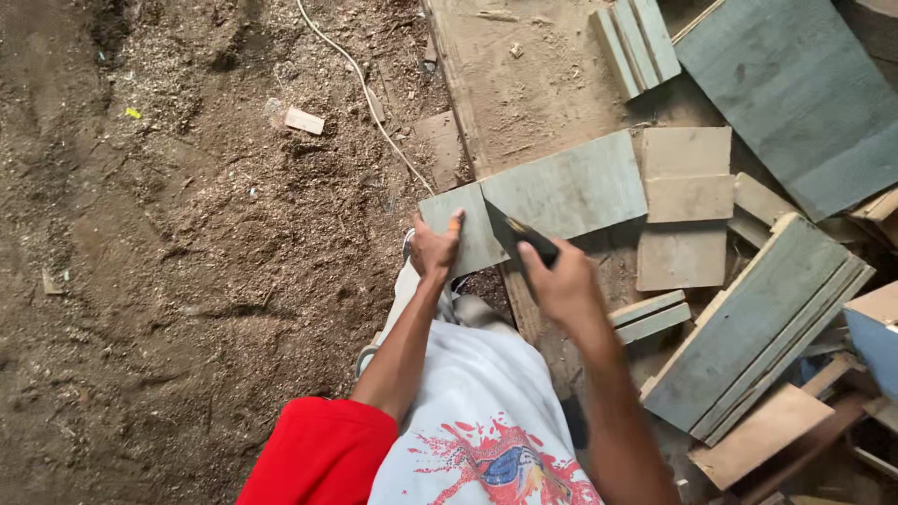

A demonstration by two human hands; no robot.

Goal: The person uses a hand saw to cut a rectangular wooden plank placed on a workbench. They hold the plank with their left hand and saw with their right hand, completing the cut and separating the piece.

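Clamped around the black handle of a handsaw (pixel 520 238), the right hand (pixel 559 285) holds the tool with its dark blade angled up and to the left, the tip lying over the top face of a grey-green board (pixel 561 192). The left hand (pixel 436 249) presses down on the left end of that same board, fingers closed over its near edge, thumb on top. The board lies across a long dusty plank (pixel 524 103) on the floor, its left end overhanging the plank's edge above the sawdust-covered floor (pixel 168 262).

As for progress, the blade sits at the near edge of the board, close to the left hand, and no cut line can be made out beneath it; the board looks whole, so the sawing seems to be at its very start, though the spot under the blade is partly hidden.

To the right lie plain brown offcuts (pixel 687 178), a stack of grey-green panels (pixel 758 327) and a larger grey sheet (pixel 804 93). A pale cord (pixel 365 89) trails over the sawdust.
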